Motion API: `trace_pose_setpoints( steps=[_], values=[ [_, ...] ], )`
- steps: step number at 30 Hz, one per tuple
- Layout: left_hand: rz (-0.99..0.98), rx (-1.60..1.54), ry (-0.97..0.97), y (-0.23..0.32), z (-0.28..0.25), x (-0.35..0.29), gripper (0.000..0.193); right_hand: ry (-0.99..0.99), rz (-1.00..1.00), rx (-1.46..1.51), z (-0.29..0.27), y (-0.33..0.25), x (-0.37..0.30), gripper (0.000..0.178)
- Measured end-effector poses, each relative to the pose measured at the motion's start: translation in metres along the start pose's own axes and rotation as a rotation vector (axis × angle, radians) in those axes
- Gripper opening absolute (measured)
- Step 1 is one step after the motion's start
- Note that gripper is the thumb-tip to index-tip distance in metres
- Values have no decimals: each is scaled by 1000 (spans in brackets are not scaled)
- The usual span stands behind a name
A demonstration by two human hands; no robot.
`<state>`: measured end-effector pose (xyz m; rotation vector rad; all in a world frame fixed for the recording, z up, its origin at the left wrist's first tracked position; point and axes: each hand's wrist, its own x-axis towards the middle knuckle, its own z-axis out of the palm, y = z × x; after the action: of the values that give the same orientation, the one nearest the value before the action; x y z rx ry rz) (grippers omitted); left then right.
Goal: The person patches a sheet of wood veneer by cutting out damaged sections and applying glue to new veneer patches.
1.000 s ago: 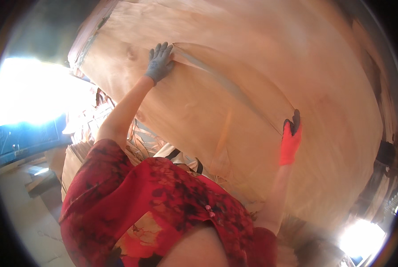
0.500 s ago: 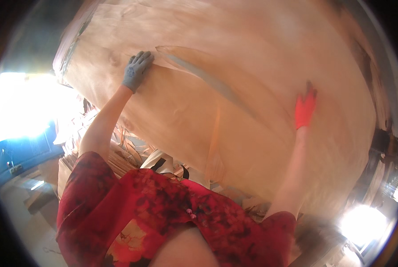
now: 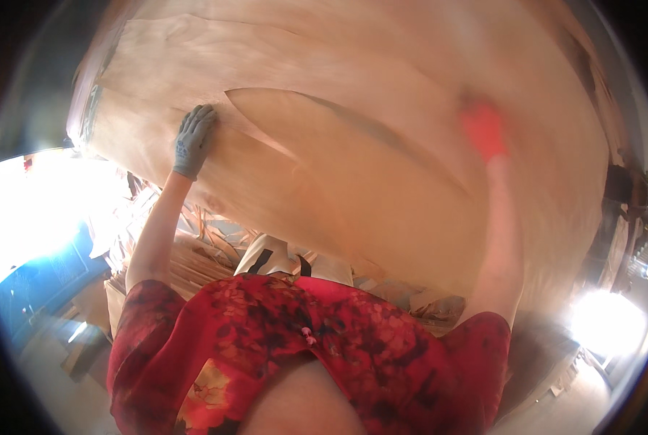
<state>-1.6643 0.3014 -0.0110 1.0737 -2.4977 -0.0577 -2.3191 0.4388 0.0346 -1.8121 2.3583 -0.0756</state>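
Note:
A broad, thin tan sheet, which looks like wood veneer (image 3: 353,210), spreads before me over paler sheets of the same kind (image 3: 215,54). Its far edge curves to a point right of my left hand, and a narrow dark shadow runs along that edge. My left hand (image 3: 192,141), in a grey glove, lies flat on the veneer near its left part, fingers stretched out. Farther out on the right, my right hand (image 3: 486,129) in a red glove is over the veneer. Motion smears its fingers, so their pose and any grip are unclear.
Torn veneer strips (image 3: 208,228) lie below the near left edge of the stack. A pale bundle with black straps (image 3: 266,257) sits close in front of my body. At left is a blue panel (image 3: 45,275) beside bright light; a glaring lamp (image 3: 609,324) shines at lower right.
My right hand has moved farther away and slightly left. My left hand has shifted left and a little nearer. The gap under the veneer's curved edge has narrowed, and that edge lies flatter.

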Motion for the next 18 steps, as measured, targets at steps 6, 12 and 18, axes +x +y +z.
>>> trace_pose_setpoints(
  steps=[6,12,18],
  values=[
    [5,65,26,15,4,5,38,34,130,174,-2,-21,-9,51],
    [39,48,192,-8,-46,69,51,36,83,291,-123,-64,-12,35],
    [16,408,182,-92,-43,187,64,119,-25,265,-175,-81,-23,34]
  ],
)
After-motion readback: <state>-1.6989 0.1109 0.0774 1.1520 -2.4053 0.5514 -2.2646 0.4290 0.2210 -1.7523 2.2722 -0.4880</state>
